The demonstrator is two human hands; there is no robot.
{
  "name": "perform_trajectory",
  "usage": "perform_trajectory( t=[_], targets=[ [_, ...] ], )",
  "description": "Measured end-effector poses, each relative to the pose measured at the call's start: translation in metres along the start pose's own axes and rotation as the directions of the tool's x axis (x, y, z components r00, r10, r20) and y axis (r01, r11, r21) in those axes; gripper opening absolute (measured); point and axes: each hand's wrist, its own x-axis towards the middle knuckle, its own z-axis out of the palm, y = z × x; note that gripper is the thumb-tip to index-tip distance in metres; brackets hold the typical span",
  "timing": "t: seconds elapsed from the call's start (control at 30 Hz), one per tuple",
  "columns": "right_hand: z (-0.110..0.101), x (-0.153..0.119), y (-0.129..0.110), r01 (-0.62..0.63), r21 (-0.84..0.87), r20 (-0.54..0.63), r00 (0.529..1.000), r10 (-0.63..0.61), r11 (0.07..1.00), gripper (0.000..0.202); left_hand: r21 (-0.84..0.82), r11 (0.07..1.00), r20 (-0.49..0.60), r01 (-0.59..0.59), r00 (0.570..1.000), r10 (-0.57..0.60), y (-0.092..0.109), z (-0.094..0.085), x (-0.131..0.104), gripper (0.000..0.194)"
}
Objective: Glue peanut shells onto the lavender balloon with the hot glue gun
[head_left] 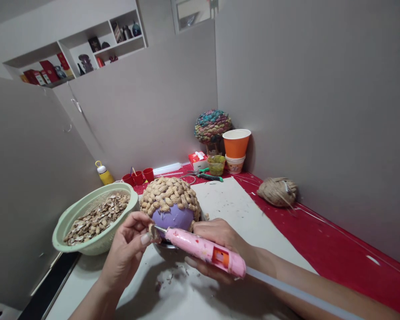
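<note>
My left hand [131, 242] pinches a peanut shell [154, 233] between thumb and fingers. My right hand [222, 240] is wrapped round a pink hot glue gun [200, 248], its metal tip at the peanut shell. A long translucent glue stick [286, 289] sticks out of the gun's back end. Just behind both hands sits a purple ball [174, 217], its top covered with peanut shells [170, 193] and its lower front bare. The ball rests on a metal bowl, mostly hidden. To the left stands a green colander [58, 233] holding many loose peanut shells [98, 218].
Red cups [138, 178] and a yellow bottle [105, 173] stand at the back left. Behind the ball are pliers [210, 177], a tissue pack [198, 161], an orange bucket [236, 144] and a colourful shell-covered ball [212, 126]. A twine bundle [277, 192] lies on the right.
</note>
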Motion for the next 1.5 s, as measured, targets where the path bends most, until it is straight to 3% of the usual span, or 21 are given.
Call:
perform_trajectory(
  t=[1.07,1.5],
  targets=[
    [0.0053,-0.0041,0.0054,0.006,0.000,-0.016,1.000,-0.006,1.000,0.028,-0.085,0.996,0.010,-0.002,1.000,0.003,0.0014,0.0023,0.0002,0.030],
    [0.0035,-0.0056,0.0058,0.039,-0.031,0.038,0.999,-0.038,0.999,0.030,-0.108,0.994,-0.010,-0.019,1.000,0.018,0.0008,0.0014,0.0008,0.028]
  ],
)
